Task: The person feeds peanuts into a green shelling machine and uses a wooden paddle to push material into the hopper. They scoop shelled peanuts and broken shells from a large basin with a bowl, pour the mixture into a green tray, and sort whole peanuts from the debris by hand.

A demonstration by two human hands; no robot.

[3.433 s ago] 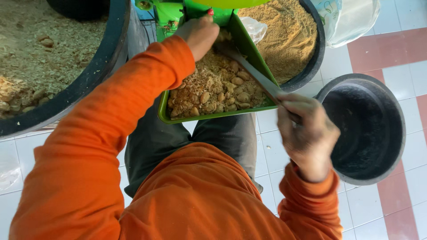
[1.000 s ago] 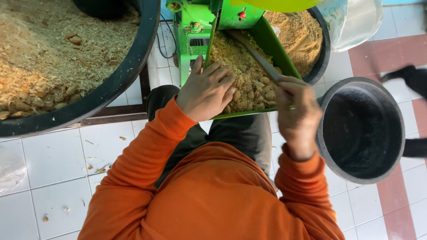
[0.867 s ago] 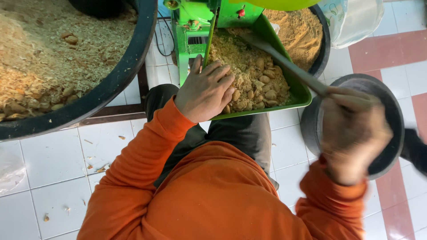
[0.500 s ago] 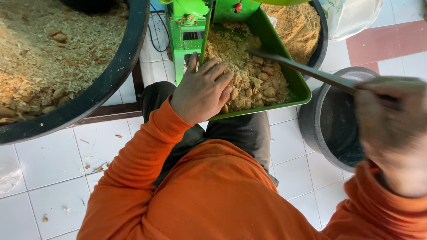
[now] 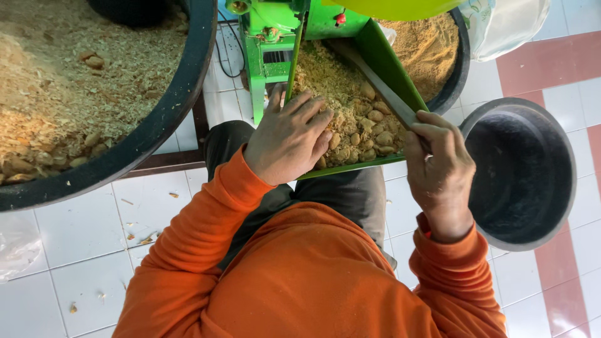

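My left hand [image 5: 289, 139] rests palm down, fingers spread, on the near left part of a green tray [image 5: 383, 62] heaped with brown nuts and husk [image 5: 354, 119]. The tray slopes down from a green machine [image 5: 270, 31] towards my lap. My right hand [image 5: 438, 166] is closed around the handle of a long grey flat stick [image 5: 375, 84], which runs up along the tray's right side into the pile. Both arms wear orange sleeves.
A large black tub of husk and shavings [image 5: 94, 94] stands at the left. A second black tub of fine brown meal [image 5: 438, 50] sits behind the tray. An empty dark round basin [image 5: 523, 166] stands at my right on the white and red tiled floor. A white sack [image 5: 507, 25] stands at the top right.
My right hand, which had swung out over the dark basin with the stick, has come back to the tray's right edge. My left hand has stayed on the nuts.
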